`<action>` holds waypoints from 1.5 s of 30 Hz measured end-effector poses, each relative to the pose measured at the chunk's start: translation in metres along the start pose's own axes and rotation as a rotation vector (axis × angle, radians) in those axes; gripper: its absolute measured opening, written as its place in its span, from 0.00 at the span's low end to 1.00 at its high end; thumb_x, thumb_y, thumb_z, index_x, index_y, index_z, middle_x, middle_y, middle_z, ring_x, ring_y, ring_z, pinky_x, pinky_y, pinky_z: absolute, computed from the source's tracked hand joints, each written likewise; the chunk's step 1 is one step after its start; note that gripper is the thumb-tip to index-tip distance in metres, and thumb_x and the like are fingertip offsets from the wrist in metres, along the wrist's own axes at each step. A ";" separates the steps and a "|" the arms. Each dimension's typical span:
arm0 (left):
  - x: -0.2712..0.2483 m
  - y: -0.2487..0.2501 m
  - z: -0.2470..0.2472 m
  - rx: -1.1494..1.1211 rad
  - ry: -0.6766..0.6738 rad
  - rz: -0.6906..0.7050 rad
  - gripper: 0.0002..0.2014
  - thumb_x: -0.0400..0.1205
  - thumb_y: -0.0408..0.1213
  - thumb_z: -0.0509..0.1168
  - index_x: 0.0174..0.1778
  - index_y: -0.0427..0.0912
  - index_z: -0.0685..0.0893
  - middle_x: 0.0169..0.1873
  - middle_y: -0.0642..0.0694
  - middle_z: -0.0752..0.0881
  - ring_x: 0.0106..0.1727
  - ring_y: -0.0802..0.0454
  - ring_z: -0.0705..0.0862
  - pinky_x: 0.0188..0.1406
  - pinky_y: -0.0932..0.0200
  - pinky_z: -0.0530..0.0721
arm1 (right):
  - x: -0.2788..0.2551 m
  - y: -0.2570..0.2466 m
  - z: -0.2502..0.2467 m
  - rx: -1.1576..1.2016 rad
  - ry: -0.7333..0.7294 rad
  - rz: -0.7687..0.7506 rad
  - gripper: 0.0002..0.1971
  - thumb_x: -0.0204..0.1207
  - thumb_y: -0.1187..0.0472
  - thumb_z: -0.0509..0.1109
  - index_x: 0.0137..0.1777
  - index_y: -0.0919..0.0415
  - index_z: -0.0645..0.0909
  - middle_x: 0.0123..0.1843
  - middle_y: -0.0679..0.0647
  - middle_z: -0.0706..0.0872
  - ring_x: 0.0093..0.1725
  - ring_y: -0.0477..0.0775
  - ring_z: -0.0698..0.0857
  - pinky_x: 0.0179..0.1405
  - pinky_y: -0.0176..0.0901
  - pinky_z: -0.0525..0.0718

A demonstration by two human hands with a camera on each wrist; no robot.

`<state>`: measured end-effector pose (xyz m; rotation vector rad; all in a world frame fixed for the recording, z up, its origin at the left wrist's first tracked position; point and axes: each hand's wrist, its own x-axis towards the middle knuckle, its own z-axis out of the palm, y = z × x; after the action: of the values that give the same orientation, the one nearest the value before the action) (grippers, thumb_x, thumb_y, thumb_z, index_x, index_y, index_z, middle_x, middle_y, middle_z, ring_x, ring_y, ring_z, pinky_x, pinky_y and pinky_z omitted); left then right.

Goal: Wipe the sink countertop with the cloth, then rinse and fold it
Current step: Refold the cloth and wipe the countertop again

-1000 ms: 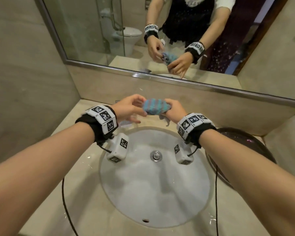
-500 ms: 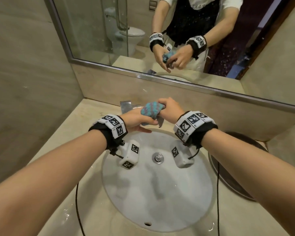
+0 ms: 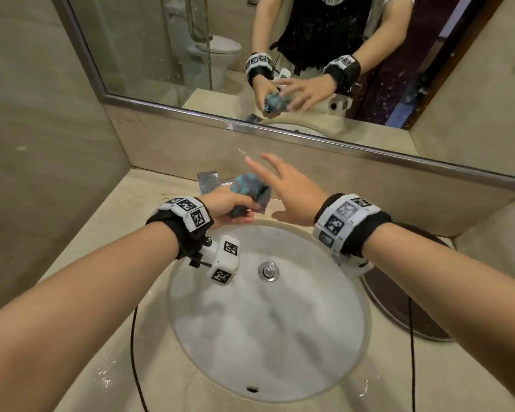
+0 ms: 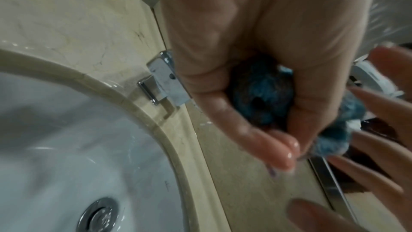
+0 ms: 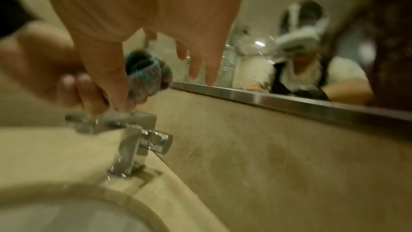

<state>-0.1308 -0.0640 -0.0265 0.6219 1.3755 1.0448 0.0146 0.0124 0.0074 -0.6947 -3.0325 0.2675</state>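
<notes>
Beige countertop (image 3: 113, 233), white sink (image 3: 268, 322): cloth held above its far rim.
Left hand (image 3: 223, 208) clenches balled cloth (image 3: 249, 188); right hand (image 3: 292, 191) beside it, fingers spread, empty.

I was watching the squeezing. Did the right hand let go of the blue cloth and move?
Yes. The right hand has let go and opened, fingers reaching toward the mirror; the left hand alone holds the cloth above the faucet.

No legible text anywhere.

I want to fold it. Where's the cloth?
The cloth is bunched in the left hand, above the tap behind the sink.
</notes>
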 end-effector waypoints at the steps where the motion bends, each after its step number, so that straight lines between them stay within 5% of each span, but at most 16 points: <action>1: -0.001 0.001 0.001 0.057 -0.040 -0.019 0.09 0.76 0.20 0.64 0.42 0.40 0.80 0.34 0.43 0.83 0.20 0.62 0.82 0.23 0.69 0.85 | -0.001 0.000 0.003 -0.119 0.017 -0.067 0.54 0.66 0.62 0.78 0.83 0.48 0.43 0.83 0.63 0.54 0.77 0.64 0.67 0.72 0.55 0.73; 4: -0.002 0.004 0.012 0.223 -0.127 -0.063 0.09 0.76 0.20 0.66 0.38 0.39 0.80 0.27 0.46 0.80 0.19 0.62 0.78 0.20 0.71 0.82 | 0.002 -0.003 0.007 -0.159 0.008 -0.104 0.48 0.69 0.61 0.75 0.82 0.47 0.47 0.71 0.63 0.74 0.63 0.64 0.79 0.54 0.53 0.79; 7: 0.005 0.001 0.021 0.473 -0.058 -0.078 0.11 0.74 0.23 0.69 0.31 0.40 0.76 0.19 0.47 0.76 0.17 0.57 0.74 0.14 0.69 0.73 | 0.005 -0.008 0.007 -0.175 -0.094 0.047 0.26 0.75 0.57 0.68 0.73 0.53 0.68 0.61 0.58 0.83 0.58 0.62 0.83 0.46 0.49 0.78; 11: 0.012 0.002 0.032 0.902 0.081 -0.023 0.06 0.73 0.30 0.70 0.34 0.39 0.78 0.26 0.43 0.77 0.27 0.47 0.76 0.22 0.63 0.71 | 0.011 -0.015 0.011 -0.206 -0.132 0.205 0.14 0.77 0.57 0.66 0.62 0.57 0.78 0.56 0.58 0.87 0.55 0.62 0.86 0.43 0.45 0.75; 14: 0.010 0.006 0.040 1.312 0.125 0.078 0.07 0.78 0.34 0.65 0.47 0.35 0.84 0.35 0.42 0.78 0.41 0.46 0.77 0.34 0.57 0.73 | 0.013 -0.018 0.015 -0.208 -0.146 0.280 0.12 0.78 0.61 0.64 0.59 0.59 0.81 0.59 0.58 0.87 0.59 0.61 0.85 0.44 0.44 0.74; 20: 0.008 -0.004 0.039 1.505 0.187 0.104 0.12 0.81 0.34 0.60 0.54 0.32 0.83 0.52 0.36 0.85 0.55 0.40 0.83 0.53 0.54 0.80 | 0.011 -0.024 0.023 -0.222 -0.237 0.329 0.12 0.79 0.63 0.60 0.57 0.58 0.82 0.58 0.54 0.87 0.58 0.58 0.85 0.43 0.43 0.75; 25: 0.009 -0.011 0.044 1.574 0.152 0.157 0.11 0.79 0.28 0.57 0.50 0.34 0.85 0.49 0.36 0.87 0.51 0.39 0.84 0.46 0.54 0.79 | 0.008 -0.024 0.031 -0.082 -0.281 0.367 0.11 0.78 0.61 0.62 0.56 0.58 0.83 0.55 0.55 0.87 0.45 0.57 0.81 0.42 0.43 0.76; 31: 0.011 -0.013 0.044 1.488 0.143 0.123 0.09 0.78 0.31 0.63 0.52 0.34 0.84 0.39 0.42 0.80 0.50 0.41 0.85 0.41 0.57 0.77 | 0.001 -0.014 0.035 0.031 -0.243 0.344 0.12 0.79 0.61 0.63 0.61 0.61 0.79 0.58 0.59 0.86 0.56 0.61 0.85 0.43 0.43 0.77; 34: 0.010 -0.014 0.034 1.294 0.156 0.082 0.23 0.71 0.35 0.75 0.60 0.36 0.75 0.46 0.44 0.81 0.50 0.45 0.82 0.43 0.56 0.79 | -0.001 -0.006 0.037 0.208 -0.257 0.305 0.27 0.69 0.55 0.76 0.66 0.60 0.72 0.61 0.60 0.83 0.59 0.61 0.83 0.53 0.46 0.83; 37: 0.005 -0.017 0.017 1.053 0.186 0.097 0.27 0.67 0.35 0.78 0.57 0.42 0.71 0.45 0.46 0.80 0.38 0.50 0.80 0.29 0.61 0.78 | -0.006 0.004 0.035 0.349 -0.241 0.276 0.33 0.67 0.56 0.79 0.70 0.61 0.71 0.64 0.59 0.82 0.61 0.59 0.82 0.57 0.44 0.80; 40: -0.005 -0.020 0.004 0.887 0.195 0.139 0.20 0.70 0.34 0.76 0.51 0.44 0.72 0.40 0.48 0.82 0.28 0.57 0.78 0.21 0.66 0.76 | -0.010 0.009 0.034 0.552 -0.206 0.269 0.30 0.70 0.56 0.77 0.70 0.62 0.73 0.60 0.56 0.83 0.53 0.53 0.82 0.45 0.35 0.79; 45: -0.027 -0.035 -0.024 0.718 0.300 0.083 0.19 0.72 0.29 0.73 0.54 0.44 0.73 0.38 0.47 0.82 0.30 0.55 0.81 0.23 0.64 0.78 | 0.005 -0.011 0.043 0.806 -0.153 0.219 0.17 0.74 0.56 0.73 0.61 0.61 0.80 0.44 0.51 0.83 0.39 0.45 0.82 0.27 0.21 0.75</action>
<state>-0.1432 -0.1078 -0.0476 1.0799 2.0251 0.7052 0.0031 -0.0024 -0.0337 -0.9216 -2.5790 1.4796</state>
